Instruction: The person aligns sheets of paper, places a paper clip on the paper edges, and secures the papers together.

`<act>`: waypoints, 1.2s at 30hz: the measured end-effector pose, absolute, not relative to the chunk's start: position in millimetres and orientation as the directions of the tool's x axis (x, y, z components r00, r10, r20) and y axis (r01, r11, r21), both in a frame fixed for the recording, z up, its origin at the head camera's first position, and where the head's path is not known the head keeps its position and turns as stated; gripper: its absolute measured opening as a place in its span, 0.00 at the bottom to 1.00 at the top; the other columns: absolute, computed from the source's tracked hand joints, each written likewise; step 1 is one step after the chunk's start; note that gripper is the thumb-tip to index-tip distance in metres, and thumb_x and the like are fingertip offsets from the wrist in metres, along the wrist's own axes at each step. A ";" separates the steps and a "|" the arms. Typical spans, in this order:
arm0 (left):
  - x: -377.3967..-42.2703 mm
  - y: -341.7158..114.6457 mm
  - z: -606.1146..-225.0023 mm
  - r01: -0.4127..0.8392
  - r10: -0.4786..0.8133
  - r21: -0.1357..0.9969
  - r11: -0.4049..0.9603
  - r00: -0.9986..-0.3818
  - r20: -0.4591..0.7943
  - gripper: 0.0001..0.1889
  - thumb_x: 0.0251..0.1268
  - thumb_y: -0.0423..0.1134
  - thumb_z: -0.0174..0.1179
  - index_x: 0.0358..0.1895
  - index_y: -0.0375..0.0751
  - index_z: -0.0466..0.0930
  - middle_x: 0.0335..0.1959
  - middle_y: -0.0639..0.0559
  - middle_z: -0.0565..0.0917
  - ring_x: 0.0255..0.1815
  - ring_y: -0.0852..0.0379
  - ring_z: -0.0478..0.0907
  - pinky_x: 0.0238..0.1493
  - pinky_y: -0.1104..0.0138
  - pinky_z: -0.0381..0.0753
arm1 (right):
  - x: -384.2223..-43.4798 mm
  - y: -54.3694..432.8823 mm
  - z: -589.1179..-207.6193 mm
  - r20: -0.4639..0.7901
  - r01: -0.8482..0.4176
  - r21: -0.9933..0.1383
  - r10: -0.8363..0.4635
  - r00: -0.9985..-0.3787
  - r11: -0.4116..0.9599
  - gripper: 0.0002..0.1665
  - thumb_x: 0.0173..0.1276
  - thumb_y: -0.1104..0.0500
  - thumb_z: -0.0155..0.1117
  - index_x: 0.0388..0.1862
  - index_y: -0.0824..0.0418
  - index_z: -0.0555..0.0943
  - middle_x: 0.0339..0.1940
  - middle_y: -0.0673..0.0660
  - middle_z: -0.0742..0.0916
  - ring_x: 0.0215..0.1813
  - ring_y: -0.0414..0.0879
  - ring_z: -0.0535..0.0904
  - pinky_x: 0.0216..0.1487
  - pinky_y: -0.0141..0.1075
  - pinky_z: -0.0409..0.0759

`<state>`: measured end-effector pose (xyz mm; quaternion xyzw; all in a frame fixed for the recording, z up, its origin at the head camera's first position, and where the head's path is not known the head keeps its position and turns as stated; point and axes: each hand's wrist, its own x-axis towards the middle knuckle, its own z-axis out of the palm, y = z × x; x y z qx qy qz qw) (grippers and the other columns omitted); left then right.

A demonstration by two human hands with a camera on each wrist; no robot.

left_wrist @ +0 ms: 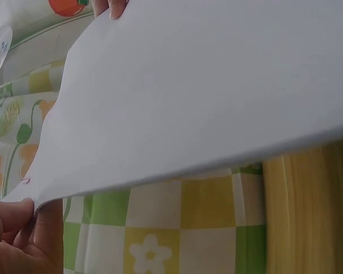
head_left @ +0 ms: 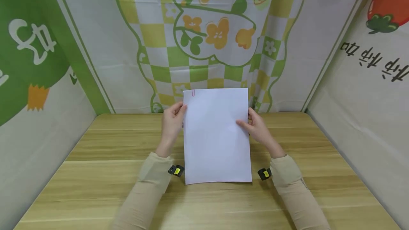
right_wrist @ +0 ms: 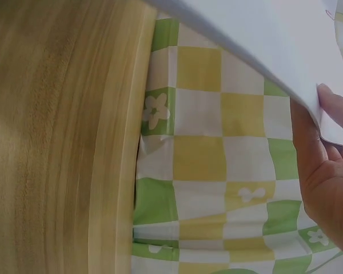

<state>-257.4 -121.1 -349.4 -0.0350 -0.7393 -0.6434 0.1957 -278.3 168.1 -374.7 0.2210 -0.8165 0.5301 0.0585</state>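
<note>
A stack of white paper [head_left: 217,141] is held up over the wooden table, its blank face toward the head camera. Near its top left corner sits a pink paper clip [head_left: 193,93]. My left hand [head_left: 173,121] pinches the left edge between thumb and fingers, a little below the clip. On the opposite edge my right hand [head_left: 258,127] grips the sheets, thumb on the front face and fingers behind. The left wrist view shows the paper's edge [left_wrist: 160,174] with some thickness, bending slightly at the pinch. How many sheets there are cannot be told.
The wooden table [head_left: 105,173] spreads beneath both arms. Behind it hangs a printed cloth [head_left: 198,74] with green and yellow checks and orange flowers. Printed side panels [head_left: 361,116] close in the left and right. Each wrist wears a black camera [head_left: 264,174].
</note>
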 end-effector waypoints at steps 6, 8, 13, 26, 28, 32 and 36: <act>-257.6 -122.1 -346.1 0.264 -0.160 0.939 0.218 -0.940 0.302 0.16 0.70 0.39 0.54 0.54 0.34 0.79 0.41 0.35 0.84 0.26 0.60 0.78 0.22 0.71 0.79 | -277.2 169.4 -374.4 0.307 -0.408 -0.847 -0.313 -0.899 0.342 0.25 0.68 0.62 0.59 0.58 0.72 0.63 0.51 0.74 0.79 0.49 0.61 0.79 0.39 0.36 0.82; -262.2 -123.1 -350.7 0.272 -0.156 0.931 0.244 -0.936 0.315 0.16 0.70 0.40 0.54 0.53 0.34 0.80 0.39 0.37 0.84 0.25 0.60 0.78 0.20 0.71 0.79 | -276.9 169.8 -374.4 0.296 -0.399 -0.850 -0.316 -0.902 0.343 0.24 0.69 0.63 0.59 0.58 0.72 0.63 0.50 0.74 0.79 0.47 0.62 0.80 0.38 0.36 0.83; -268.3 -123.6 -354.0 0.254 -0.133 0.930 0.266 -0.946 0.296 0.16 0.71 0.41 0.53 0.54 0.35 0.79 0.39 0.38 0.84 0.25 0.58 0.78 0.21 0.69 0.80 | -277.5 171.0 -376.4 0.261 -0.373 -0.855 -0.322 -0.910 0.361 0.24 0.69 0.63 0.59 0.57 0.72 0.62 0.49 0.74 0.80 0.46 0.61 0.81 0.38 0.36 0.83; -277.4 -122.4 -360.3 0.220 -0.118 0.931 0.293 -0.957 0.263 0.17 0.70 0.42 0.53 0.54 0.36 0.79 0.42 0.39 0.85 0.30 0.54 0.81 0.25 0.68 0.81 | -278.9 173.7 -381.9 0.233 -0.355 -0.832 -0.311 -0.921 0.426 0.27 0.68 0.60 0.60 0.59 0.72 0.62 0.52 0.73 0.80 0.50 0.62 0.80 0.42 0.42 0.83; -278.0 -121.7 -360.7 0.229 -0.121 0.924 0.305 -0.953 0.276 0.16 0.70 0.42 0.54 0.54 0.35 0.80 0.42 0.40 0.85 0.30 0.57 0.80 0.25 0.70 0.80 | -278.6 174.2 -382.2 0.234 -0.356 -0.829 -0.310 -0.921 0.432 0.27 0.68 0.60 0.60 0.59 0.72 0.62 0.52 0.73 0.80 0.51 0.62 0.80 0.43 0.43 0.83; -279.3 -119.9 -361.9 0.244 -0.130 0.914 0.326 -0.946 0.298 0.15 0.70 0.41 0.54 0.50 0.34 0.81 0.36 0.39 0.85 0.24 0.60 0.75 0.21 0.73 0.74 | -280.0 175.2 -383.6 0.223 -0.346 -0.828 -0.307 -0.925 0.440 0.28 0.68 0.60 0.60 0.59 0.72 0.62 0.53 0.73 0.80 0.51 0.62 0.80 0.43 0.43 0.83; -280.2 -118.4 -363.7 0.243 -0.138 0.907 0.345 -0.942 0.305 0.14 0.69 0.40 0.55 0.47 0.34 0.82 0.33 0.40 0.84 0.21 0.61 0.72 0.21 0.73 0.71 | -282.5 177.2 -386.4 0.198 -0.322 -0.834 -0.302 -0.933 0.448 0.29 0.68 0.58 0.60 0.61 0.71 0.62 0.53 0.73 0.79 0.51 0.61 0.80 0.44 0.42 0.82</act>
